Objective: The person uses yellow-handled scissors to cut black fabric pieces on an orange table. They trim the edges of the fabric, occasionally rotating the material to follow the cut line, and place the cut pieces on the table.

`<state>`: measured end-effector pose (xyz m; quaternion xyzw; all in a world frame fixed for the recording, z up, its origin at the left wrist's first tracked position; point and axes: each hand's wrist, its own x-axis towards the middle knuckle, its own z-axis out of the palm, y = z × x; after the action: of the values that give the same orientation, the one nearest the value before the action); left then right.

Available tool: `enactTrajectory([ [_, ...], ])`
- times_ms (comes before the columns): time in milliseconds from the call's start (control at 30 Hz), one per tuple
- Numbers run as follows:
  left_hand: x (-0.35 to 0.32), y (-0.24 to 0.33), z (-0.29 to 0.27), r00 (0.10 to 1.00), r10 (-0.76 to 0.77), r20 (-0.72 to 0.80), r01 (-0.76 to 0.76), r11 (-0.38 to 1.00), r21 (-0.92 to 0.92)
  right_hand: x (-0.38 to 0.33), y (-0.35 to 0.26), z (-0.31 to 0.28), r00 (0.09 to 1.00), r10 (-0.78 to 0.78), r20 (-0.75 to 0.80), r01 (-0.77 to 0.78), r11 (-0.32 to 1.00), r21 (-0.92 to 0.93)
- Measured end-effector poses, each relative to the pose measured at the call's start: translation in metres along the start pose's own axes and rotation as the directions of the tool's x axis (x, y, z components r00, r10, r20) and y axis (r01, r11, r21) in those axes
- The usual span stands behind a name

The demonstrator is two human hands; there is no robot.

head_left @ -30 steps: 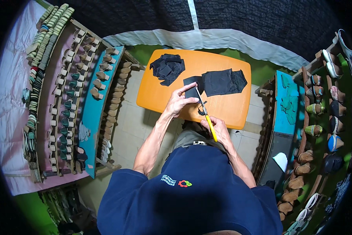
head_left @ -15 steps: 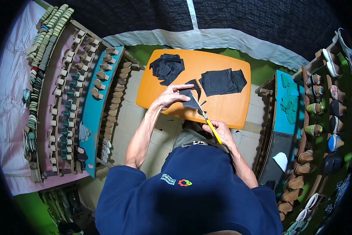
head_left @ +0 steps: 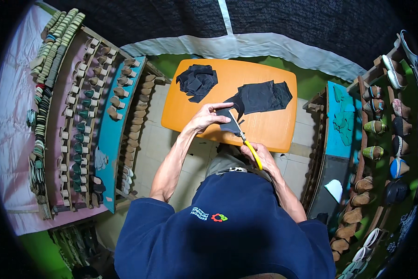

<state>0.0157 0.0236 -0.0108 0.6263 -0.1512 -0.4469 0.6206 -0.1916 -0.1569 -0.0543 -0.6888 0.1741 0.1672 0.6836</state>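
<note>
While your dark blue shirt [head_left: 162, 232] fills the bottom of the frame, your right hand [head_left: 261, 157], a little right of centre, grasps the scissors [head_left: 254, 156] by their yellow handle, with the blades pointing up and to the left. Just beyond, near the middle of the frame, your left hand [head_left: 204, 120] pinches a piece of black cloth [head_left: 226, 124] between thumb and fingers. The blades meet this piece at its right side, and a dark curved strip [head_left: 239, 104] shows just past them; whether the blades are apart or together, you cannot tell from this view.

Beneath the cloth you have the orange table [head_left: 271, 132], in the upper middle of the frame. Farther back on it, a crumpled heap of black scraps [head_left: 197, 83] lies toward its upper left corner, and a flatter stack of black cloth [head_left: 264, 96] lies toward its right side, well apart from the heap.

To the left of the frame you have slanted racks with rows of shoes [head_left: 81, 128]; to the right, a blue-topped shelf [head_left: 334, 144] bears green cloth [head_left: 342, 123], beside more shoes [head_left: 375, 127]. Across the top hangs a dark curtain [head_left: 302, 23] with a white lower band [head_left: 292, 49].
</note>
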Motion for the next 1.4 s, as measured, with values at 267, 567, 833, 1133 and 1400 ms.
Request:
enactTrajectory([
  [267,0.001,-0.004,-0.003,0.999,-0.001,-0.046,0.002,1.0,0.017,-0.001,-0.004,-0.005,0.999,0.04,0.007,-0.04,0.999,0.028],
  [567,0.008,-0.003,-0.01,1.0,-0.004,-0.011,0.004,1.0,0.008,-0.002,-0.008,-0.012,0.997,0.057,0.06,-0.061,0.996,0.061],
  [833,0.011,0.001,-0.01,1.0,0.002,0.004,-0.002,1.0,0.002,0.001,-0.003,-0.015,0.987,0.066,0.144,-0.092,0.979,0.18],
  [1133,0.012,0.002,-0.01,0.998,-0.036,0.057,0.03,0.994,0.105,0.002,-0.005,-0.011,0.98,0.025,0.199,-0.057,0.986,0.155],
  [1400,0.008,-0.001,-0.012,0.998,-0.034,0.06,0.029,0.996,0.08,-0.003,-0.013,-0.011,0.985,0.073,0.156,-0.094,0.987,0.132],
])
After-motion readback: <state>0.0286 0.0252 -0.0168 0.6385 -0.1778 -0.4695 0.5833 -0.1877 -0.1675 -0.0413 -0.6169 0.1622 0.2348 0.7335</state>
